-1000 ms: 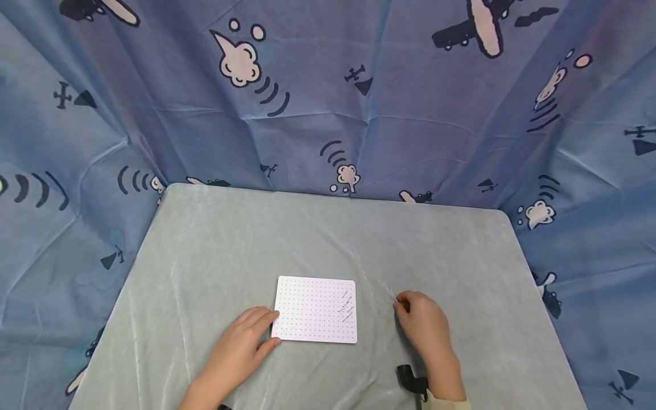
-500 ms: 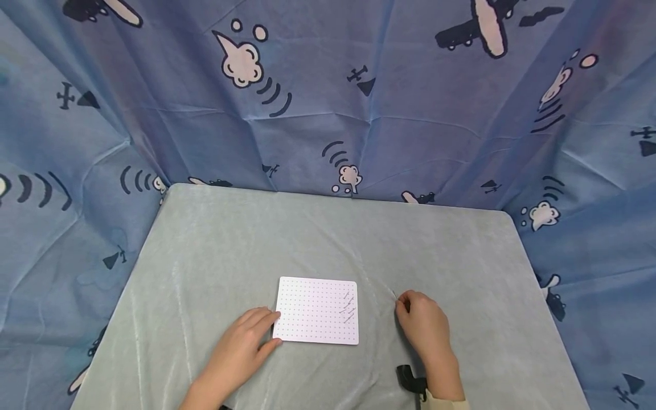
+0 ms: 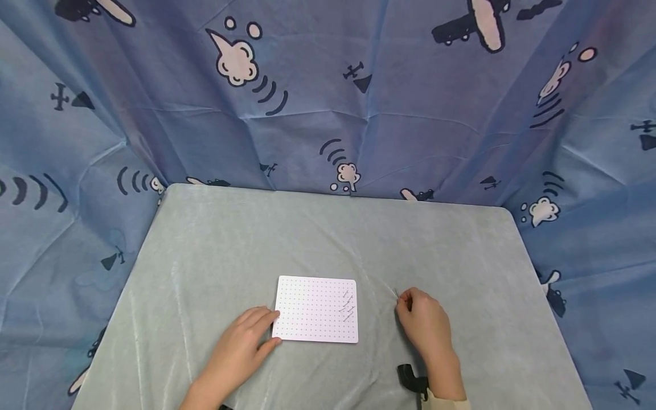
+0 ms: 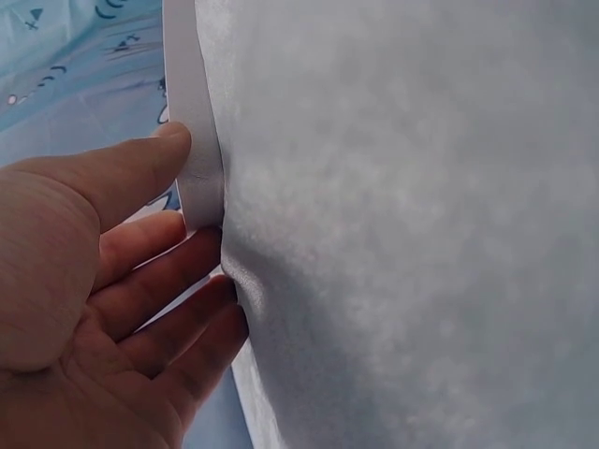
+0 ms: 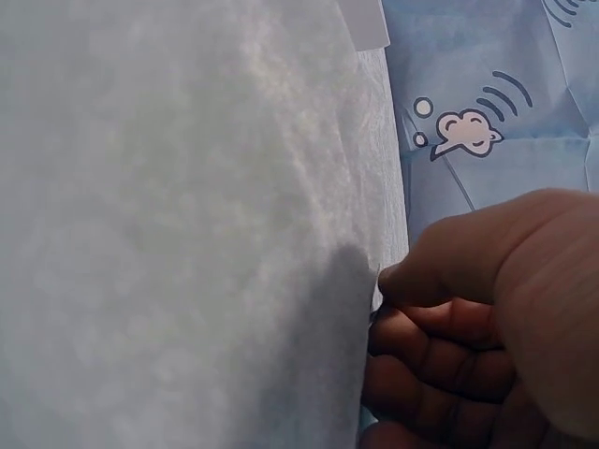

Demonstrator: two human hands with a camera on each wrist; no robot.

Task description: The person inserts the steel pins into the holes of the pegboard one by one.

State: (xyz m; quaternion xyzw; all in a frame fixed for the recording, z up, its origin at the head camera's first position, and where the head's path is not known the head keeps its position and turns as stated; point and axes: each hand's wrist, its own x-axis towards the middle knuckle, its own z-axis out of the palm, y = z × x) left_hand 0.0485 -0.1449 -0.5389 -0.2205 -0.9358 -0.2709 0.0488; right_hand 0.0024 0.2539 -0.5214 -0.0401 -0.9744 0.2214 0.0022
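A white board with a grid of small holes (image 3: 307, 310) lies on the table. Several thin metal pins (image 3: 349, 314) are on its right part. My left hand (image 3: 241, 344) rests at the board's near left corner, fingers extended, with the index fingertip and thumb touching its edges. In the left wrist view the thumb lies against the board's side (image 4: 195, 112). To the right of the board, my right hand (image 3: 424, 322) is low at the table, thumb and index finger pinching a thin pin (image 3: 396, 293). Most of that pin is hidden by the fingers.
A grey-green cloth (image 3: 246, 239) with creases covers the table. Blue printed curtains (image 3: 307, 114) hang behind it and on both sides. A black wrist mount (image 3: 411, 380) is beside the right wrist, close to the cloth.
The thin pin at my right fingertips shows at a slightly different angle, with the fingers shifted slightly. My left hand and the board have stayed in place.
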